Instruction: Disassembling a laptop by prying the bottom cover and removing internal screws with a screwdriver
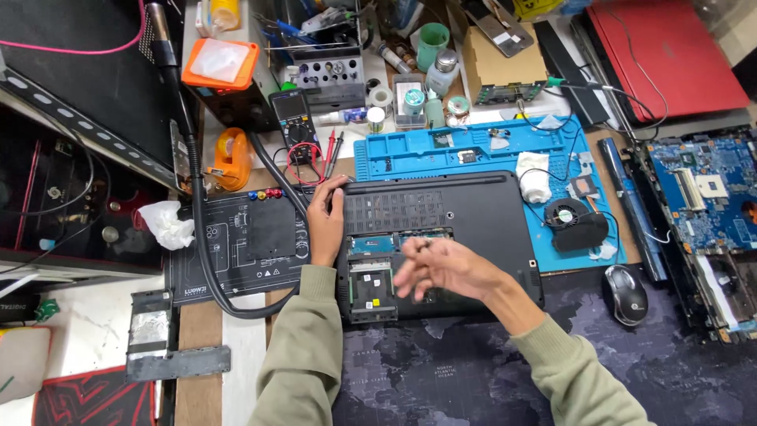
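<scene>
A black laptop [473, 209] lies upside down on the bench, its bottom panel partly open so a circuit board and a drive bay [371, 284] show at the near left. My left hand [325, 221] rests on the laptop's left edge, fingers curled over the corner. Blurred, my right hand [441, 267] hovers over the open bay with the fingers loosely bent; something small and dark may be pinched at the fingertips, but I cannot make it out.
A blue repair mat [465, 150] lies behind the laptop with a cooling fan [572, 221] on it. A bare blue motherboard [706, 185], a red laptop [670, 55] and a mouse [627, 293] sit right. A multimeter [293, 118], black work mat [252, 244] and metal bracket [162, 339] lie left.
</scene>
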